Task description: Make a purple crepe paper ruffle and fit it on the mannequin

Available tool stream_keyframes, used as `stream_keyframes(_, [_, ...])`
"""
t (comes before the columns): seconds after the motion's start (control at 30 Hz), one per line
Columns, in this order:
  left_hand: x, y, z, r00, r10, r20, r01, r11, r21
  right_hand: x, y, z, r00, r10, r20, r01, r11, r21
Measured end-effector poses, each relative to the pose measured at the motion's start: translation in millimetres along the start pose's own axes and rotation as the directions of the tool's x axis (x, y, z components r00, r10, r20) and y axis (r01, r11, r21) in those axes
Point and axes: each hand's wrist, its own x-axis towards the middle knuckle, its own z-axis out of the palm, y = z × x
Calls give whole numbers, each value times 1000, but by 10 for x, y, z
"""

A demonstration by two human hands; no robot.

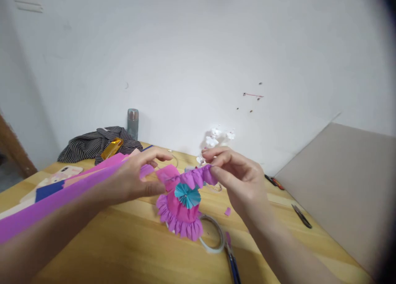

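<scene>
My right hand pinches the right end of a short gathered purple crepe paper strip between thumb and fingers. My left hand is just left of the strip, thumb and fingers apart, with nothing visibly held. Below the strip is a pink crepe paper piece with a purple ruffled edge along its bottom. A pleated turquoise rosette sits on its front. The strip hides part of its top, and what supports it underneath cannot be seen.
A tape roll and scissors lie in front on the wooden table. Purple paper, a phone, striped cloth and a bottle are left. Another dark-handled tool lies right, near a grey panel.
</scene>
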Motion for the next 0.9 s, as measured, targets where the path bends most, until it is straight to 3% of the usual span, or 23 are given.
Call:
stream_keyframes(0.1, [-73,-181,149,993,111,51,-103,985,-135,-68,66,-99,984,162,-70,-150,977,153])
stream_keyframes(0.2, [-24,-263,365,993,103,56,-88,971,-222,-146,136,-140,959,271,-84,-245,939,242])
stream_keyframes(0.33, [96,-244,521,993,99,-60,-112,956,-271,-276,200,-164,939,341,-46,-311,898,312])
stream_keyframes(0.53, [123,-157,408,983,-156,96,182,888,-422,-453,231,-224,930,364,55,-359,865,350])
stream_keyframes(0.67, [242,-98,322,978,-161,133,204,869,-450,-442,257,-233,922,385,47,-373,847,378])
stream_keyframes(0.9, [577,-84,232,965,-232,124,258,925,-278,-290,366,-228,896,444,-19,-404,831,382])
